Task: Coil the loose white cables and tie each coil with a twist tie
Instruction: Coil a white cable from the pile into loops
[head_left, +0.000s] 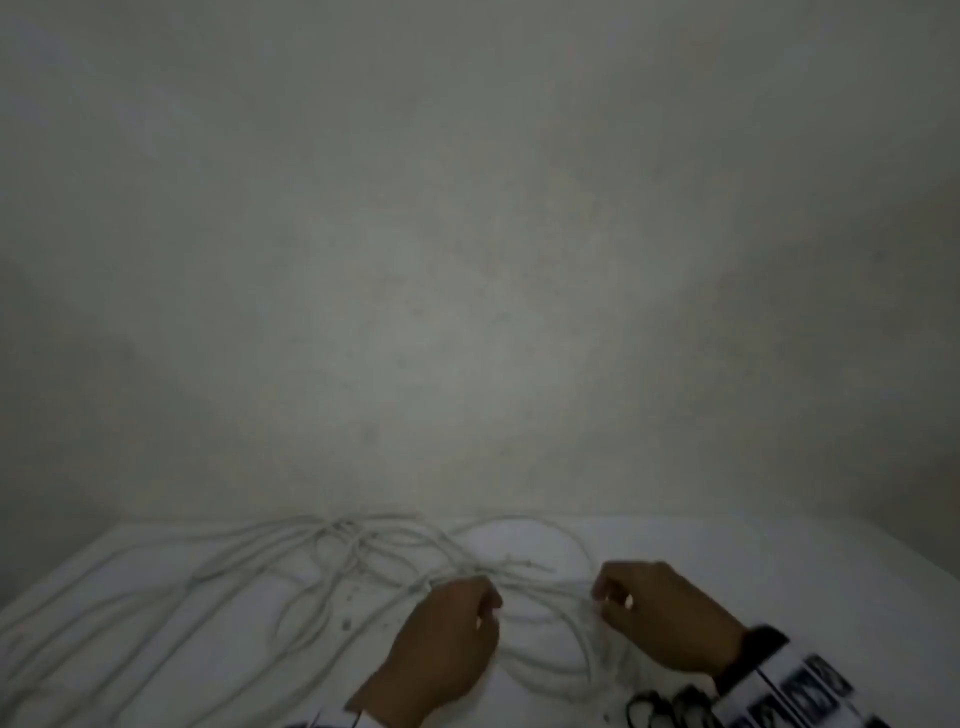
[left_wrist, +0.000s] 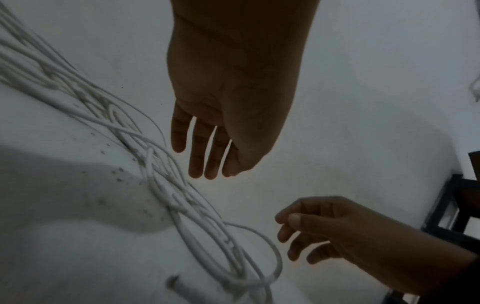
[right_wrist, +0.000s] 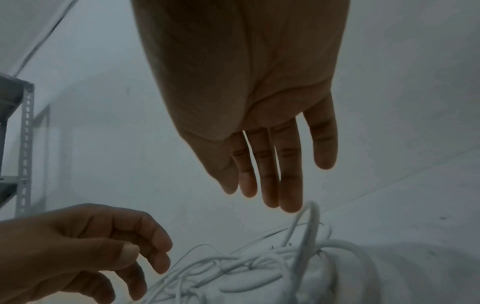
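**Loose white cables on white surface, both hands above**

Item: thin white round cables, tangled and uncoiled, spread over the flat white surface from lower left to lower centre of the head view. No container in view.
Left hand: fingers straight, released, grasping nothing.
Right hand: fingers extended, relaxed, just above a raised cable loop.
Background: grey perforated metal shelf upright, left edge.

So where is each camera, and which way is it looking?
Head: worn on the head, looking forward and down at the wall, the white cables, left hand and right hand.
Left wrist: looks along the left hand's straight fingers over the cables.
Right wrist: looks along the right hand's straight fingers.
Shared: each wrist view also shows the other hand and the cables.
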